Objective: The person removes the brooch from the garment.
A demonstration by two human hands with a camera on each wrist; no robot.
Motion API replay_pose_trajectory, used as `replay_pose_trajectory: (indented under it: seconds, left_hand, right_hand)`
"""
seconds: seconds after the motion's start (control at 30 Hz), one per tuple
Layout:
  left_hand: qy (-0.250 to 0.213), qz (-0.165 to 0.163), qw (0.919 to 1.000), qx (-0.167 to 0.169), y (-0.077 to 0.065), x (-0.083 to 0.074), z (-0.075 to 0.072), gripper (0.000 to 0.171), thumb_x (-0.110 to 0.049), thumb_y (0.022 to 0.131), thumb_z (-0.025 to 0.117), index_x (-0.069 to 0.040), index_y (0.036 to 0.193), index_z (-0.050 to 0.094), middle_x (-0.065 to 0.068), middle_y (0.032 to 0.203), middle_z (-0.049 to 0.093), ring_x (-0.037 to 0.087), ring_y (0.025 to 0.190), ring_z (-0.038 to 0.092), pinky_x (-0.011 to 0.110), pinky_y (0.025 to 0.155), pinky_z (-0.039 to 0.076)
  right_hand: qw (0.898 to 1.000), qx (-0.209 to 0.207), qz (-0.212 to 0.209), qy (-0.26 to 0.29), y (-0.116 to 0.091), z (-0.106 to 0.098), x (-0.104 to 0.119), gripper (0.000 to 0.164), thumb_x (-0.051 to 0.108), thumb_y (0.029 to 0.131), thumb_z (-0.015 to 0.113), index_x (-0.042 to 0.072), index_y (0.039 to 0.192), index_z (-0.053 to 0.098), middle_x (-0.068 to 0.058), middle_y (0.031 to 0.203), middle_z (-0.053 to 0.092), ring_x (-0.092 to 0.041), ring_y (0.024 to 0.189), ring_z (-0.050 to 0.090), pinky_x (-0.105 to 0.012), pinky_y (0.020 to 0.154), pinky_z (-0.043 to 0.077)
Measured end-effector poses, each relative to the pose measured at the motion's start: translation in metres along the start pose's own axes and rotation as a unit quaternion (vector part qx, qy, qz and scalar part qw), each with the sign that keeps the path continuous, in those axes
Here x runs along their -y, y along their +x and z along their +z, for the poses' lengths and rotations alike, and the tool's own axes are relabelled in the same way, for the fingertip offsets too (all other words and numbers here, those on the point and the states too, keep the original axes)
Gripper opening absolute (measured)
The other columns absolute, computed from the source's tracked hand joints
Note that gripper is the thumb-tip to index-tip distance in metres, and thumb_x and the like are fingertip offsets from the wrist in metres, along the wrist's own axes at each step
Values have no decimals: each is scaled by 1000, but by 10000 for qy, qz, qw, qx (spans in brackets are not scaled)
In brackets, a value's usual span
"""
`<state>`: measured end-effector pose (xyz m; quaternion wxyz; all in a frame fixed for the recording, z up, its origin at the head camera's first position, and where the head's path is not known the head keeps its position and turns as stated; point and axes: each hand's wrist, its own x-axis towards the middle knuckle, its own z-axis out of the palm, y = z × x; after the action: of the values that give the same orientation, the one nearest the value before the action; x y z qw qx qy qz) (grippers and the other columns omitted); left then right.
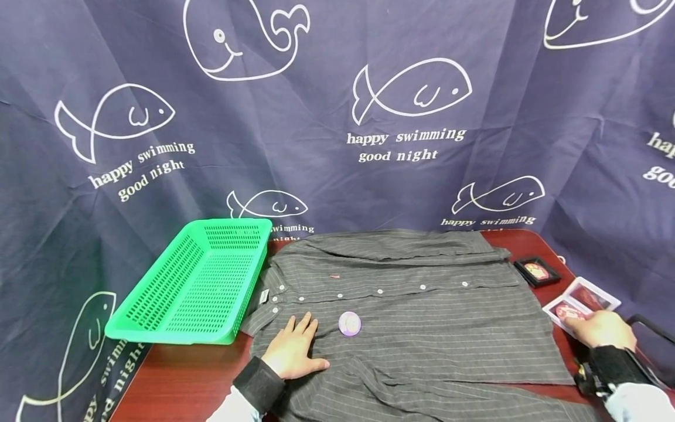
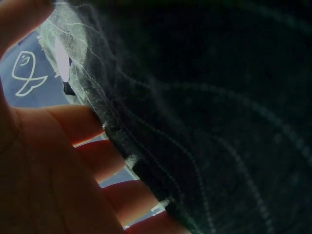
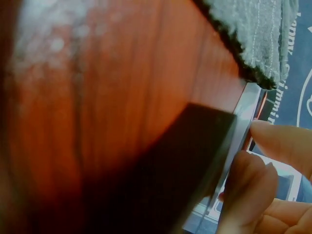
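Note:
A dark grey pinstriped shirt (image 1: 422,328) lies spread with its collar toward the left. My left hand (image 1: 293,351) rests on it below the collar, fingers extended; the left wrist view shows these fingers (image 2: 92,156) against the striped cloth. A round purple-and-white badge (image 1: 350,323) lies on the shirt, right of that hand. At the table's right side, my right hand (image 1: 603,329) grips the near edge of a white-framed clear case (image 1: 601,293) with a round red-and-gold piece inside. The right wrist view shows its bent fingers (image 3: 251,183) at the case's edge; the grip is partly hidden.
An upright-walled green plastic basket (image 1: 181,336) stands at the left. A small black case (image 1: 554,276) with a round red-and-gold piece lies beyond the white one. The reddish wooden table (image 1: 179,381) meets a navy printed curtain (image 1: 327,176) at the back.

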<state>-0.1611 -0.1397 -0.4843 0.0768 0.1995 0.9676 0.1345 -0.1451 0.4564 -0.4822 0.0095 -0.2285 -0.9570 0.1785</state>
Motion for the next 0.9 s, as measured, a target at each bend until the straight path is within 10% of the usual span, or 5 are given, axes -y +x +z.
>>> replay_pose_trajectory:
  seconds: [0.37,0.9]
  left_hand:
    - [45,17,10000,-26,0,0,1,88,-54,74,74,0,139,50,22,148,45,55,133,39,67,98,40]
    - [82,47,9999,-88,0,3,2,89,-55,73,75,1,138,51,21,148,46,55,132,40,67,97,41]
  right_hand:
    - [9999,32,-134,-50,-3,-5,2,54,37,88,60,-14,107,60,-40,97,59,-46,75,59,-51,62,44]
    - [9776,-1429,-1525,246,11,-42,18,36,19,88,57,-9,109,62,-39,109,59,-58,93,56,-58,67,43]
